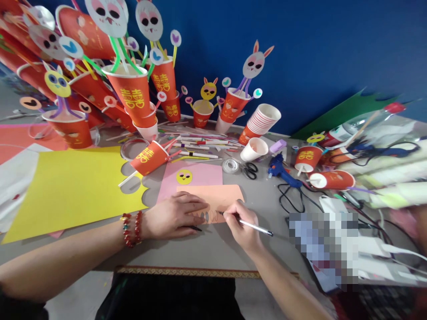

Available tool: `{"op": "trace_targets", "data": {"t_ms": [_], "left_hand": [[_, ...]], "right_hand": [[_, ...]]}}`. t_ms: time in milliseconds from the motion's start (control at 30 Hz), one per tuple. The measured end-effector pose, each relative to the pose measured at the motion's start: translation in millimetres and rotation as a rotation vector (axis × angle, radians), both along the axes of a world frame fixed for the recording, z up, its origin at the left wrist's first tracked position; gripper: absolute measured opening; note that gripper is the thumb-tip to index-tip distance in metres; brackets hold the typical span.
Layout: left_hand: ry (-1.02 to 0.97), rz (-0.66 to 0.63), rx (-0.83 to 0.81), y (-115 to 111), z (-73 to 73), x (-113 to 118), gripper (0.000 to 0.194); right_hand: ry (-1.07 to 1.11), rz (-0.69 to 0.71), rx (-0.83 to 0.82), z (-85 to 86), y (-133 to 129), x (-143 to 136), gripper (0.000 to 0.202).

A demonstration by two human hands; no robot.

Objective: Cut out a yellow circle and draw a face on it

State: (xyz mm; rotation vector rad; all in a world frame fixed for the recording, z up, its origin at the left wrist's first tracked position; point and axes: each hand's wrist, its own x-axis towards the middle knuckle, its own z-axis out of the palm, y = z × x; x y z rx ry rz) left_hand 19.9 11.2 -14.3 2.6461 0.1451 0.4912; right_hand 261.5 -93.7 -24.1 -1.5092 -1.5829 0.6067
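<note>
An orange sheet of paper lies on the grey table, partly over a pink sheet. My left hand rests flat on its left part, fingers stretched out, with a dark thin object under or beside them. Small oval outlines run in a row between my hands, some filled in dark. My right hand is closed round a white pen, whose tip meets the paper beside the ovals. A yellow paper circle with a drawn face lies on the pink sheet.
Yellow paper covers the left side. Red cups with paper animal figures stand at the back left. Pens, tape, scissors and stacked cups lie or stand beyond my hands. At right are a blue glue gun and cables.
</note>
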Motion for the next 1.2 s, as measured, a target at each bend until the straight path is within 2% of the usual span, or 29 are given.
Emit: {"op": "trace_targets", "data": {"t_ms": [500,800,967,1100,1200], "left_hand": [[0.006,-0.001,0.009,0.4,0.1,-0.3,0.028],[-0.002,-0.003,0.0,0.3,-0.8,0.0,0.029],[0.001,-0.008,0.007,-0.2,-0.2,-0.7,0.029],[0.011,-0.002,0.023,-1.0,0.2,-1.1,0.029],[-0.023,-0.013,0.023,-1.0,0.8,-2.0,0.03]], "right_hand": [[0.028,-0.001,0.001,-1.0,-0.9,-0.2,0.026],[0.136,-0.054,0.026,-4.0,-1.5,2.2,0.021],[0.246,-0.107,-0.001,-5.2,-1.3,0.2,0.012],[0.271,-0.205,0.105,-1.8,-1.8,1.4,0.003],[0.206,-0.245,0.198,9.3,-3.4,3.9,0.005]]}}
